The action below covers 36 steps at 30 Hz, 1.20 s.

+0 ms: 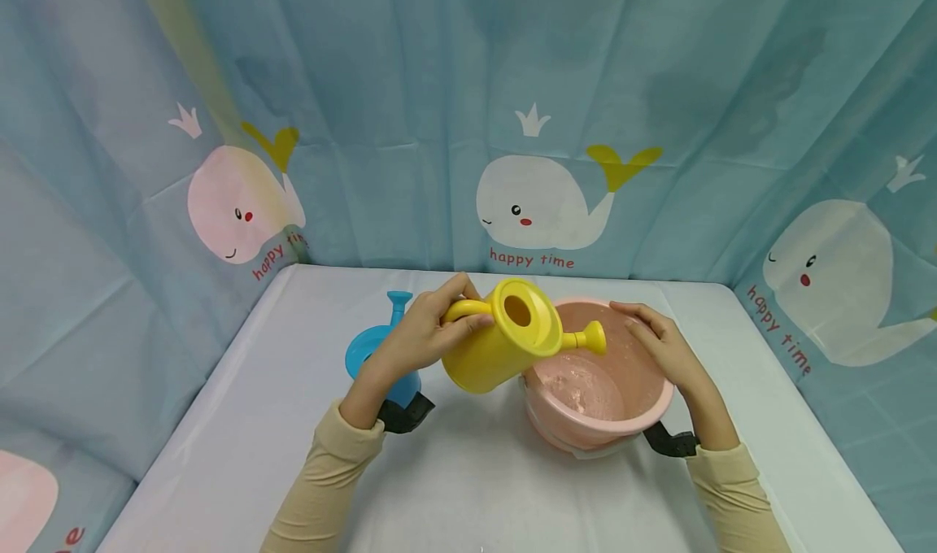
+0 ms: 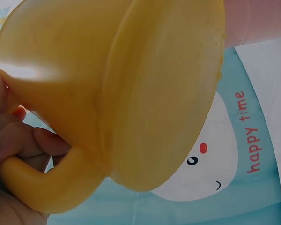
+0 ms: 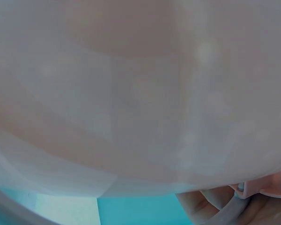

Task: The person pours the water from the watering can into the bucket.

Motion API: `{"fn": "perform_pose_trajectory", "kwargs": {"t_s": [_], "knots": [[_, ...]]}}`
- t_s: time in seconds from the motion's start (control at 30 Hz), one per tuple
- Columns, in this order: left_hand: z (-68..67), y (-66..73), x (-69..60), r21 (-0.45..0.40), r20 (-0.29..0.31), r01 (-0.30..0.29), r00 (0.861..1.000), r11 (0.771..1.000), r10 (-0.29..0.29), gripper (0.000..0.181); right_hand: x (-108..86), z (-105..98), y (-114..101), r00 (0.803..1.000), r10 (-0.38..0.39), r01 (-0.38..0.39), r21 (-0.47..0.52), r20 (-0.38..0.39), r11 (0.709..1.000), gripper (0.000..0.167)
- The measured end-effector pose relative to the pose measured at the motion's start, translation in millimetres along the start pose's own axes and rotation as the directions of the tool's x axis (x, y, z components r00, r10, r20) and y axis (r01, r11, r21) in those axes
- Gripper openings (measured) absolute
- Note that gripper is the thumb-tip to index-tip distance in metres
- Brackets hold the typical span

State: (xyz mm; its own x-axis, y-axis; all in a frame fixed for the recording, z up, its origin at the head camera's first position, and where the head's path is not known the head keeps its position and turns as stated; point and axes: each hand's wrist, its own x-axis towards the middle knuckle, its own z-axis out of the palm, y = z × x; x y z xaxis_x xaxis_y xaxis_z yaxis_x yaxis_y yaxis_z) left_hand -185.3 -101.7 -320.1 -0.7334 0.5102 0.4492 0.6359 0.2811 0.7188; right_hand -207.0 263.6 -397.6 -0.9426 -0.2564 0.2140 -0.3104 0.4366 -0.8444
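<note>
My left hand (image 1: 435, 325) grips the handle of a yellow watering can (image 1: 476, 362), held above the table and tilted to the right. Its spout, ending in a sprinkler head, reaches over a pink bucket (image 1: 538, 411). In the left wrist view the can's base (image 2: 164, 103) faces the camera, and fingers (image 2: 18, 140) wrap its handle. Rippled water (image 1: 581, 386) lies in the bucket. At the bucket's right rim my right hand (image 1: 662, 346) holds on, thumb side inward. The bucket wall (image 3: 145, 117) fills most of the right wrist view, with fingers at its lower right.
A blue watering can (image 1: 398, 390) stands on the white table (image 1: 468, 496) to the left, partly hidden by my left hand and wrist. Light-blue curtains (image 1: 410, 130) printed with whales enclose the table at the back and both sides.
</note>
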Motion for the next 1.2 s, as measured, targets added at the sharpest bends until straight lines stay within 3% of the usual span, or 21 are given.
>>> {"fn": "perform_pose_trajectory", "kwargs": {"t_s": [0.47, 1.2], "knots": [[0.6, 2.2, 1.5, -0.007, -0.008, 0.011, 1.000, 1.000, -0.011, 0.019, -0.1, -0.2, -0.5, 1.000, 0.007, -0.007, -0.001, -0.003, 1.000, 0.036], [5.9, -3.8, 0.9, -0.081, -0.127, 0.022, 0.991, 0.997, -0.032, 0.012, 0.4, -0.1, 0.7, 1.000, -0.016, 0.016, 0.002, -0.004, 1.000, 0.036]]}}
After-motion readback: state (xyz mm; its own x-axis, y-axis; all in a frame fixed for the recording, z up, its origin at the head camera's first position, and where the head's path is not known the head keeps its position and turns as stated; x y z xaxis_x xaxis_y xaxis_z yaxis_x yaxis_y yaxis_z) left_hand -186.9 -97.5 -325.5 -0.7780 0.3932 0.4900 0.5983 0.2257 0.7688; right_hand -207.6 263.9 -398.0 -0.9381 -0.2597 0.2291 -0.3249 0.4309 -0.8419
